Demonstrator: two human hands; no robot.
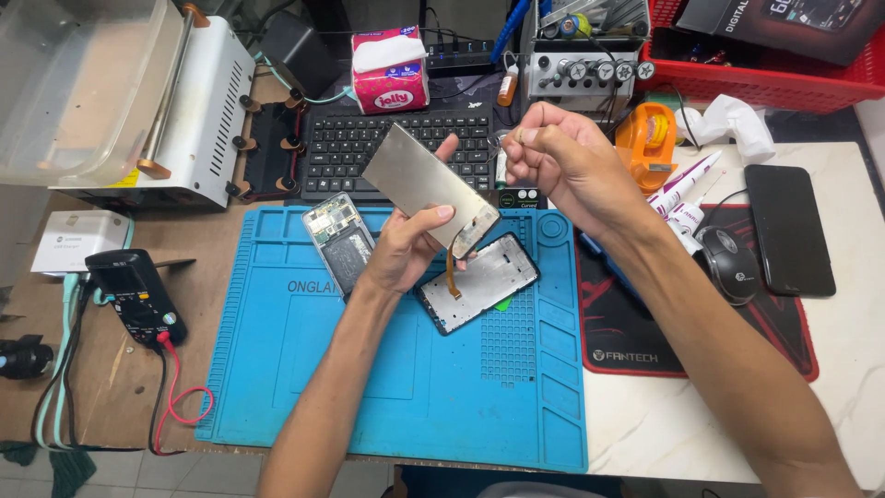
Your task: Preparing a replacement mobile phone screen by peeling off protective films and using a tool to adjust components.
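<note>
Above the blue mat [304, 369] on the counter, the left hand [401, 249] pinched a grey display panel [424, 180], its long axis running far-left to near-right, orange flex cable [452, 275] dangling from the near-right end. The right hand [553, 152] was a closed grip on something too small to tell. Risk, I judged: that cable snagging the phone frame [479, 281] below and tearing

Thin grey metal-backed screen panel [419, 180], rectangular, was held tilted above the blue mat, long edge running up-left to down-right. Orange ribbon cable [452, 274] hung from its lower end. Directly beneath lay a black phone frame [479, 281], flat, angled on the mat.
</note>
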